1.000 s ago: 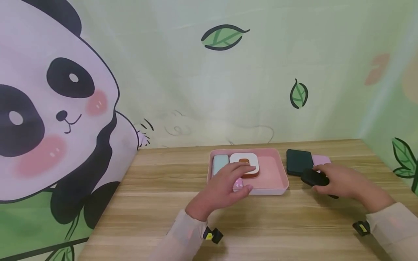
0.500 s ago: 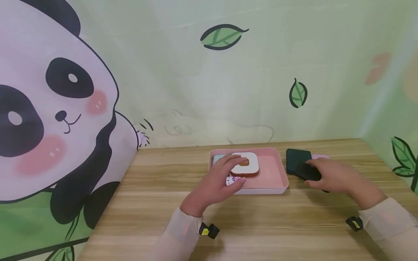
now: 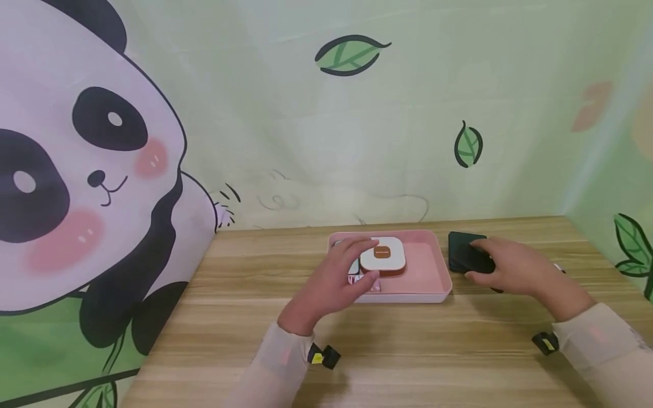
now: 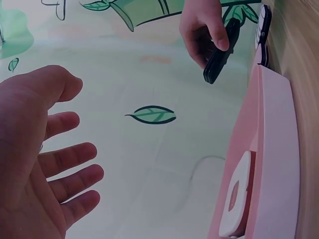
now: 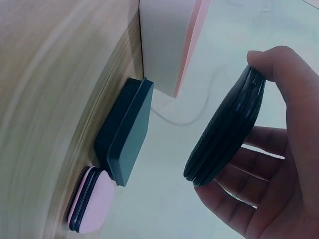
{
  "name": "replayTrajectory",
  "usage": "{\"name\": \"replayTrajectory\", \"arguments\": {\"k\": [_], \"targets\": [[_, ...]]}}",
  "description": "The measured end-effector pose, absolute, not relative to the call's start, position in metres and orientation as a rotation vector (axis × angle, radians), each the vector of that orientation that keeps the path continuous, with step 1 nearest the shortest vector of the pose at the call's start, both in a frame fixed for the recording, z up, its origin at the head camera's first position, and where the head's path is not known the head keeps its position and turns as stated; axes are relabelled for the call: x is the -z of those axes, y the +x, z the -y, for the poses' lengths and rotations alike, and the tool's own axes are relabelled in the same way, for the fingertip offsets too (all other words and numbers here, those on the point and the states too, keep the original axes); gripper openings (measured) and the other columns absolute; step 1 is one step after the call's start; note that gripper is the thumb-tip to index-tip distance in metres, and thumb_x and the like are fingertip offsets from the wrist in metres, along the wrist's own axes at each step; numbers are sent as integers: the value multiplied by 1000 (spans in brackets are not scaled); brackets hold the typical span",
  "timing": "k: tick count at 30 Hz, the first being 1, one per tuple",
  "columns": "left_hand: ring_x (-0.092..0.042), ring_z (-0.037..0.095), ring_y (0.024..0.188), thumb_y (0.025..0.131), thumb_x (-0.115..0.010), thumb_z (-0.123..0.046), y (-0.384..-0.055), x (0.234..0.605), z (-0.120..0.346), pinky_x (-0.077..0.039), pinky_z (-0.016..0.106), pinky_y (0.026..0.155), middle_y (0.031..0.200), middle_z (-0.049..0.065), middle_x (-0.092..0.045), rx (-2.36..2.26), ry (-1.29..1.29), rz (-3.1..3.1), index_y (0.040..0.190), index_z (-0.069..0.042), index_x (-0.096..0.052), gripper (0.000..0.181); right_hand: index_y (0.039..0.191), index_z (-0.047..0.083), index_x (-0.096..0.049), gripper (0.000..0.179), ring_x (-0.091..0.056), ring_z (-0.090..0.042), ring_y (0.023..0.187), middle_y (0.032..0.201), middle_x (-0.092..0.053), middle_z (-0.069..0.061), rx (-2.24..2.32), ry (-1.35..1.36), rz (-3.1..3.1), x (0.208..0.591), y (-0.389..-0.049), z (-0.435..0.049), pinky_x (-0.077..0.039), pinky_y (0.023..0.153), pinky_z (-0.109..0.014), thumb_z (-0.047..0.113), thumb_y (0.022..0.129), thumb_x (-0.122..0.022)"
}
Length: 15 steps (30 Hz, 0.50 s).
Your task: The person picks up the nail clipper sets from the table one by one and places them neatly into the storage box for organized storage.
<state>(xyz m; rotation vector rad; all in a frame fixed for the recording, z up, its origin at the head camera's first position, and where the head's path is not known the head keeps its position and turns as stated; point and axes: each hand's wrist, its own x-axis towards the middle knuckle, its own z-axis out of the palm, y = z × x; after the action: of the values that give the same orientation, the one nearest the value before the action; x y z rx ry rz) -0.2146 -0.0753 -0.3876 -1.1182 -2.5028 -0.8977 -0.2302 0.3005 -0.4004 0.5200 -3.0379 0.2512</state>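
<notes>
My right hand [image 3: 515,275] pinches a flat black case [image 5: 227,129] with rounded ends and layered edges, thumb on one end and fingers on the other. It is held above the table, beside a dark green box [image 5: 127,134]. My left hand [image 3: 329,286] hovers over the left part of a pink tray [image 3: 428,269], fingers spread apart and holding nothing in the left wrist view. Inside the tray sits a white-lidded square box [image 3: 393,255] with a brown label. A small patterned item [image 3: 374,285] shows partly below the left hand, which hides the tray's left end.
A pink case with a black band [image 5: 94,201] lies next to the dark green box on the wooden table [image 3: 408,351]. Behind the table hangs a pale green curtain [image 3: 255,113] printed with a panda and leaves.
My right hand has moved left with the black case, now in front of the dark green box. My left hand has drawn back slightly leftward, uncovering more of the white-lidded box.
</notes>
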Motion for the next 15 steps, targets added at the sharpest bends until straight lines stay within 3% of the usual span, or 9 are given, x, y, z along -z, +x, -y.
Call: {"name": "replayTrajectory", "arguments": {"k": [8,15], "targets": [[-45,17,136,98,-62,-38,-214,380,84,-43,41,110,147,0,-48,903,-1048,2501,150,-23,-46,56,136,-3,-55,78,-62,-39,112,131,-60,-28,-286,533,3021,396,-233,-295,-51,90,-57,53,85,-72],[-46,19,136,98,-61,-37,-214,378,87,-42,42,111,146,2,-50,850,-1038,2502,148,-21,-48,55,137,-2,-55,78,-62,-35,107,131,-61,-26,-273,526,3034,393,-236,-287,-52,86,-54,53,85,-73]]}}
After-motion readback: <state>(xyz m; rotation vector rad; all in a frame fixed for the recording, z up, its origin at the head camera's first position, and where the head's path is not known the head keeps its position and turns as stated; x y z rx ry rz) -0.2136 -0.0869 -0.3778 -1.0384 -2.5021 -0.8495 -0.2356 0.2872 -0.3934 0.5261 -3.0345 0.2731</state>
